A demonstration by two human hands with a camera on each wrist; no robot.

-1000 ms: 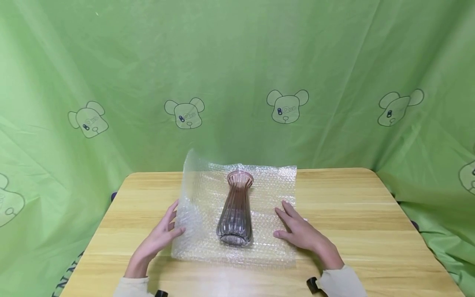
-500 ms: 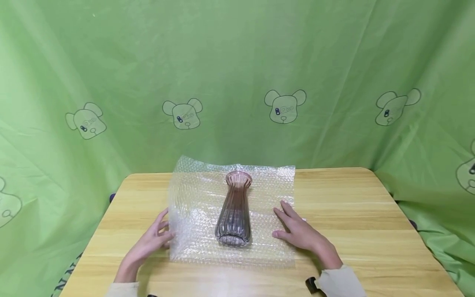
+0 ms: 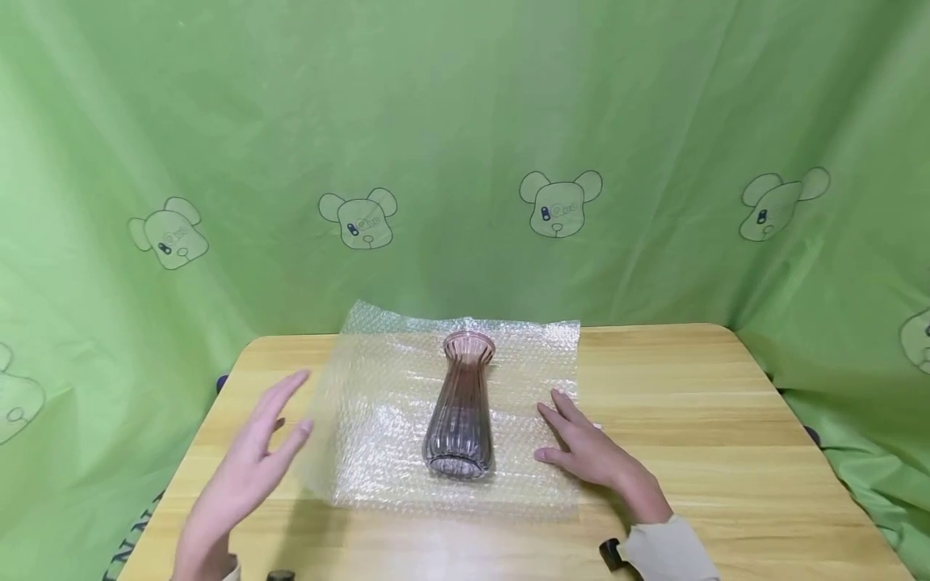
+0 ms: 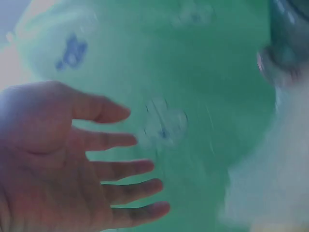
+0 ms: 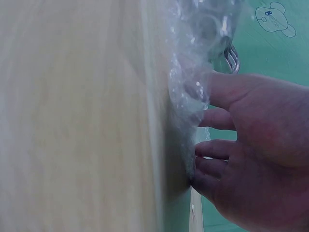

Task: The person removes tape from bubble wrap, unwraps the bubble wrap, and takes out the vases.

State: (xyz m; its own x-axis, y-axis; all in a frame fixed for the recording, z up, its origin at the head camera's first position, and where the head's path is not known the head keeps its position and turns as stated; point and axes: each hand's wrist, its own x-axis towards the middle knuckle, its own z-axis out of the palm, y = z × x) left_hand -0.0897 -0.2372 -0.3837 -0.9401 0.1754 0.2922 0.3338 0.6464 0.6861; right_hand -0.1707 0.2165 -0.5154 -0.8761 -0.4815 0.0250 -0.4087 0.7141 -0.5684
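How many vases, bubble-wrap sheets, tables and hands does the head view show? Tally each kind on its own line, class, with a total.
Vase: 1
Bubble-wrap sheet: 1
Table: 1
Hands: 2 (left hand, right hand)
Total: 5

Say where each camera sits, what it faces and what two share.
Head: worn on the head, facing forward and down at the ribbed glass vase on bubble wrap; left hand and right hand show.
Left wrist: on that wrist, facing the green curtain; left hand shows.
Right wrist: on that wrist, looking across the wooden tabletop; right hand shows.
Head and right wrist share right hand and bubble wrap.
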